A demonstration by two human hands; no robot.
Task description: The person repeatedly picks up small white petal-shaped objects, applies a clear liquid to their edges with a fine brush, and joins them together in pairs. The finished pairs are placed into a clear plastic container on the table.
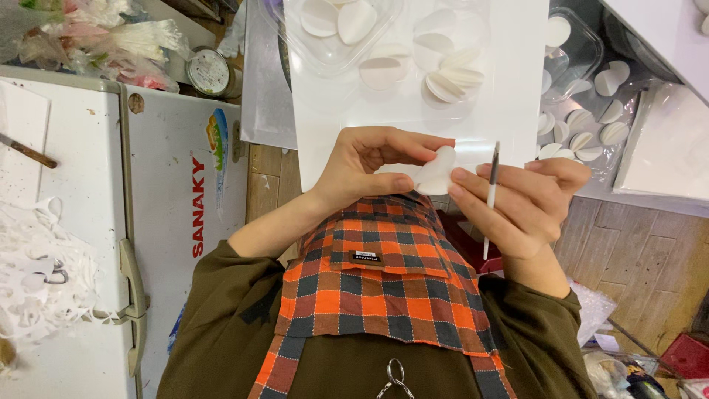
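Head camera, looking down my chest: both my hands meet just above my orange checked apron. My left hand is curled shut, pinching a small white folded paper piece from its left. My right hand touches its right edge with the fingertips, loosely closed around a thin white stick standing nearly upright. Similar white discs lie beyond on the white board.

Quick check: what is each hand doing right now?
Left hand: closed, pinching the white folded paper piece.
Right hand: closed on the same piece, thin white stick between fingers.
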